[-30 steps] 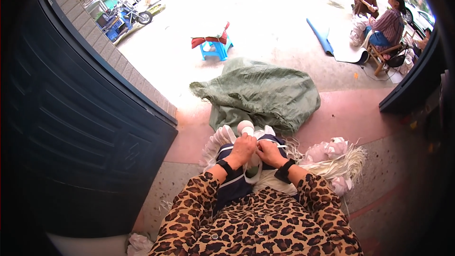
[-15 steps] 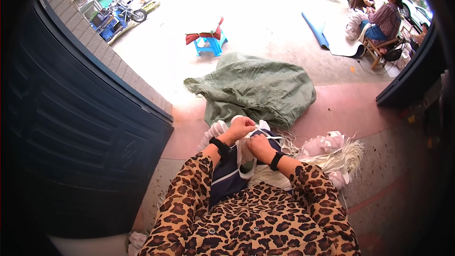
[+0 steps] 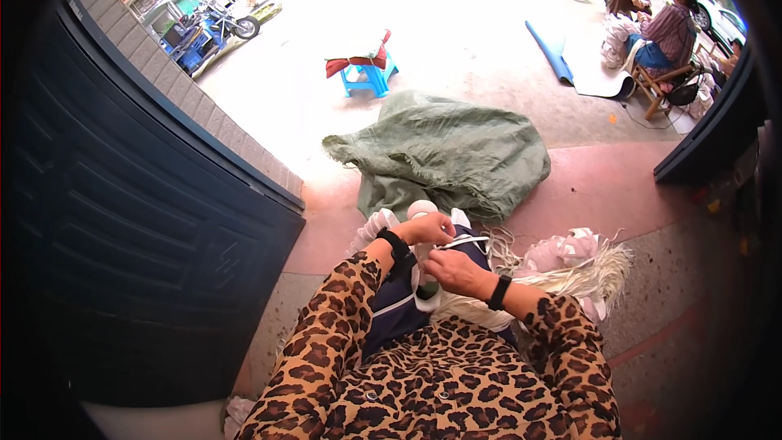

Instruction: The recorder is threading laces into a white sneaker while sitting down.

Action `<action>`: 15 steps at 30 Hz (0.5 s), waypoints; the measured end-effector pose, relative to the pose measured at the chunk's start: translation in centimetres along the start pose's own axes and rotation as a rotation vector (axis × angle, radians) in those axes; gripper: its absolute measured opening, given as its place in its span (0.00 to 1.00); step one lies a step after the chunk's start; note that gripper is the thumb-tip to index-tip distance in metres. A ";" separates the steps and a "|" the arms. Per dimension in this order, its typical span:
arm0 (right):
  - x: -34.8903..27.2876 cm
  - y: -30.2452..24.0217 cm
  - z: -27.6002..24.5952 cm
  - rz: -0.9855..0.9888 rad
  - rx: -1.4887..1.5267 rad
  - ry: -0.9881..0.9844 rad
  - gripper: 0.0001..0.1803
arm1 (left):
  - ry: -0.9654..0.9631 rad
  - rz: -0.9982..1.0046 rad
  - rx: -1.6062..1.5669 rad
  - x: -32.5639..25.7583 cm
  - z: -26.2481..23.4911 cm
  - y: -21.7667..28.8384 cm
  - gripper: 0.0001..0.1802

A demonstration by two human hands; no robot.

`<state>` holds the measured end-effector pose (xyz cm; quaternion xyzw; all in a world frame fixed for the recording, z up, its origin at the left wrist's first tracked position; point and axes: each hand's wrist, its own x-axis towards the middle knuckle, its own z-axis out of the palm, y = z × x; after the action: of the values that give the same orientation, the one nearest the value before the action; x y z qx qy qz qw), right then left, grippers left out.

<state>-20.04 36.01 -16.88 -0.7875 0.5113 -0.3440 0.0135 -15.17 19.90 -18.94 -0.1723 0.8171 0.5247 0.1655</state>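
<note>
Dark door [image 3: 155, 220]: left of the green sack [image 3: 448, 155], the landmark. Cream-stranded bundle [image 3: 603, 270]: nearside right of the sack. Right hand [image 3: 463, 271], left hand [image 3: 428, 229]: nearside of it, fingers curled; cannot tell what they pinch. Pink round-topped piece [image 3: 422, 208]: at its near edge. White strip [image 3: 470, 239]: nearside, beside both hands.
</note>
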 end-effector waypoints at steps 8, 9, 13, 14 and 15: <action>1.2 -4.2 -24.1 0.019 0.038 1.230 0.07 | -0.057 0.020 0.222 0.3 0.9 -0.5 0.12; 1.7 -5.4 -26.5 0.051 -0.128 1.372 0.10 | -0.066 -0.003 0.247 0.4 1.1 -0.6 0.13; -3.9 -5.3 -31.3 0.024 -0.315 1.255 0.16 | -0.026 0.051 0.357 0.9 1.9 1.1 0.14; -3.3 -5.6 -31.0 0.045 -0.298 1.238 0.16 | 0.015 0.069 0.426 0.7 2.5 0.3 0.13; -2.0 -5.7 -31.0 0.054 -0.299 1.340 0.13 | 0.045 0.123 0.427 1.1 2.1 -0.4 0.12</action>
<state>-33.17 50.63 7.82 -0.3851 0.4707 -0.6821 -0.4061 -15.77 21.56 -20.59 -0.0947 0.9221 0.3448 0.1478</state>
